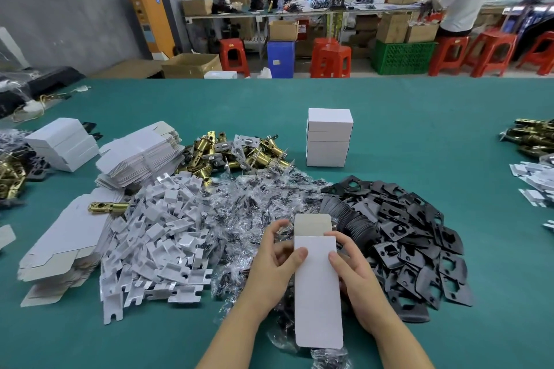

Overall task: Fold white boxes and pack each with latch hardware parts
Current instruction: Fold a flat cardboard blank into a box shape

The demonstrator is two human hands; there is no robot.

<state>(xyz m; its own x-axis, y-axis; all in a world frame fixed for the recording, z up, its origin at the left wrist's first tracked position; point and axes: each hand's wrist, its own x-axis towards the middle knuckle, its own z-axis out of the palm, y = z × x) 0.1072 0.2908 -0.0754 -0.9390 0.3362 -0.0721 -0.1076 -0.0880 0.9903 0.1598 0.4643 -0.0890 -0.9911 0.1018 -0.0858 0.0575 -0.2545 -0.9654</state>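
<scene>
Both hands hold one white box [317, 290] above the green table, its far flap open and its near flap hanging toward me. My left hand [271, 263] grips the box's left side, thumb on the top face. My right hand [355, 272] grips the right side, thumb on top too. Around the box lie heaps of parts: white card inserts [162, 237], clear screw bags [248, 204], black plates [413, 237] and brass latches [233, 153]. Flat unfolded boxes [141, 153] are stacked at the left.
A stack of closed white boxes [328, 138] stands mid-table, another stack [63, 142] lies at the far left. One brass latch [108, 207] rests on flat boxes [69, 237]. More latches [533, 135] sit at the right edge. A person works at a far bench.
</scene>
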